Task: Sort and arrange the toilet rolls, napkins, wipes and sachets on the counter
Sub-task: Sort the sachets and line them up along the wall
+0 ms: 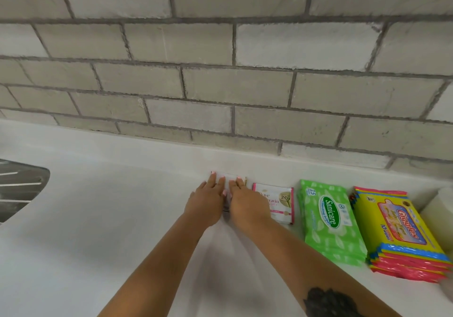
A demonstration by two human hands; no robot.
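Both hands lie flat, fingers together, pressing a small pale sachet stack [226, 182] at the white worktop's [122, 218] back edge. Left hand [208, 200] and right hand [246, 202] cover it side by side. Its long axis runs front to back, just left of the pink-and-white Dove sachet [279, 201].

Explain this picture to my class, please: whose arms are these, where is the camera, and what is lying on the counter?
There is no machine here. A person wears a camera on the head, so you look down along their two bare arms. The left hand and right hand lie flat, side by side, on a small white packet by the back edge of the white counter; they press it rather than hold it. To its right lies a row: a white and pink sachet, a stack of green wipes and a stack of yellow wipes. A pale object at the far right edge is too cropped to name.
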